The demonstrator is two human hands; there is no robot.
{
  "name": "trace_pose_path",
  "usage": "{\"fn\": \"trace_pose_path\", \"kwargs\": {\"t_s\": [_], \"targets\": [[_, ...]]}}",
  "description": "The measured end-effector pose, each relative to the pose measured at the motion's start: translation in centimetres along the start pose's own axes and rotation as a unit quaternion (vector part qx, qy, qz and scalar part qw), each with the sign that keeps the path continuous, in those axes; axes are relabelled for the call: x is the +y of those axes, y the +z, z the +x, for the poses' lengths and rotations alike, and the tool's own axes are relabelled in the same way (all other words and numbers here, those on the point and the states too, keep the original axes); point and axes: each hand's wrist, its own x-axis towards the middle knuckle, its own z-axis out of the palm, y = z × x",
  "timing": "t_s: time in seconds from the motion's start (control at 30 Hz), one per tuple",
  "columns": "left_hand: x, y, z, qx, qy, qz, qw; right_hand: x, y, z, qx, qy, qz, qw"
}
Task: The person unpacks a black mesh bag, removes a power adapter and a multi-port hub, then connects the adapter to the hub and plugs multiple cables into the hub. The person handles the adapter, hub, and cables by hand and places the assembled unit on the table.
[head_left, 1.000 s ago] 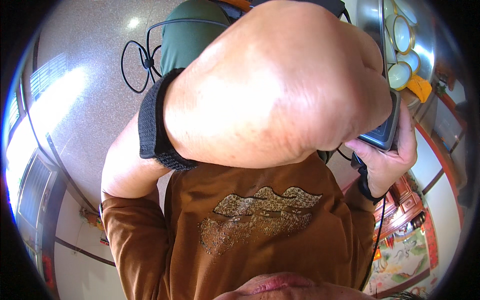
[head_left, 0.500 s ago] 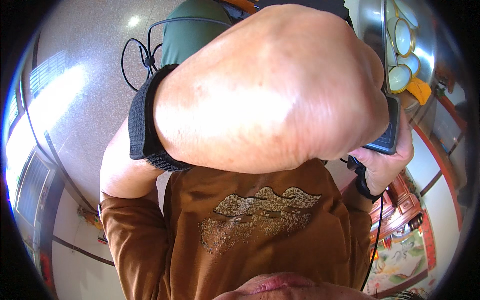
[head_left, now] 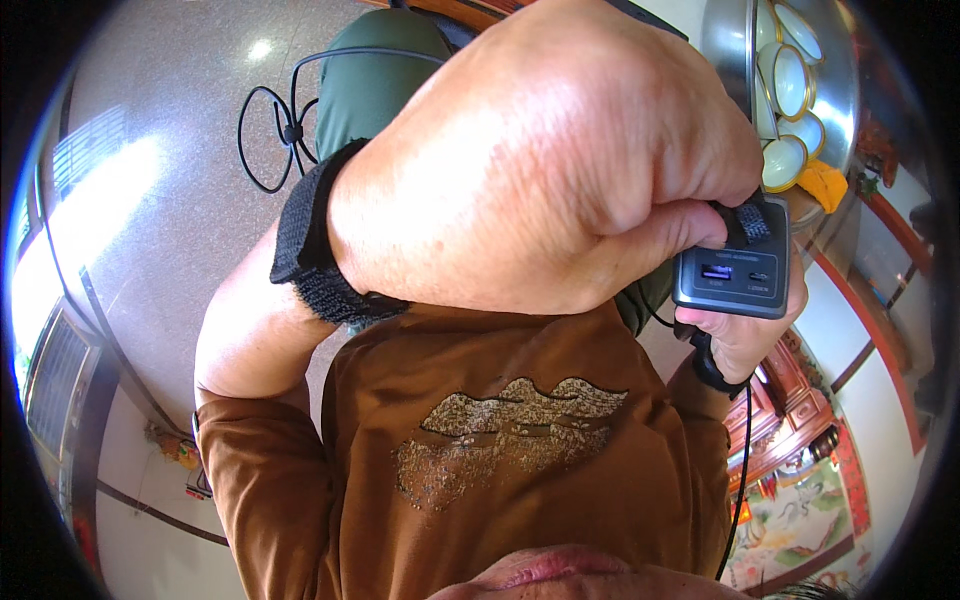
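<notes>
My left hand (head_left: pixel 560 170) reaches across from the left, very large and close, with a black woven band (head_left: pixel 315 240) at its wrist. Its fingers are closed, thumb pressed against a short dark woven strap (head_left: pixel 752 224) at the top of a dark grey power bank (head_left: pixel 730 285). The power bank's end face shows two ports, one wide and one small. From behind and below, my right hand (head_left: pixel 765 340) grips the power bank; most of its fingers are hidden. A black band (head_left: pixel 708 365) circles the right wrist too.
A black cable (head_left: pixel 290 133) hangs in loops beside my green-clad knee (head_left: pixel 375 85). Another cable (head_left: pixel 743 480) runs down by my right arm. White gold-rimmed bowls (head_left: pixel 788 80) lie in a shiny metal basin (head_left: pixel 835 110) at the far right, near an orange cloth (head_left: pixel 824 185).
The left hand has turned and shifted up slightly, so its thumb now shows. The power bank has moved left, its port face and strap coming into sight.
</notes>
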Motion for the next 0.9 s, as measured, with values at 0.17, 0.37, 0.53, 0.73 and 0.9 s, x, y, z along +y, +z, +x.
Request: {"fn": "trace_pose_path", "kwargs": {"t_s": [0.17,0.37,0.53,0.73,0.9], "targets": [[0.1,-0.1,-0.2,0.000,-0.015,-0.007,1.000,-0.9,0.3,0.1,0.026,0.017,-0.059,0.998],[0.3,0.3,-0.4,0.002,-0.032,0.004,0.999,-1.5,-0.1,0.0,0.020,-0.024,-0.159,0.987],[0.7,0.2,-0.1,-0.006,-0.042,0.023,0.999,-1.6,-0.9,0.0,-0.013,-0.034,-0.195,0.980],[1.7,-0.6,0.6,-0.099,-0.002,0.156,0.983,-1.9,-0.5,0.3,-0.003,-0.067,-0.215,0.974],[0.2,0.5,0.7,0.013,0.083,0.096,0.992,-2.3,0.1,0.5,0.027,-0.106,-0.265,0.958]]}}
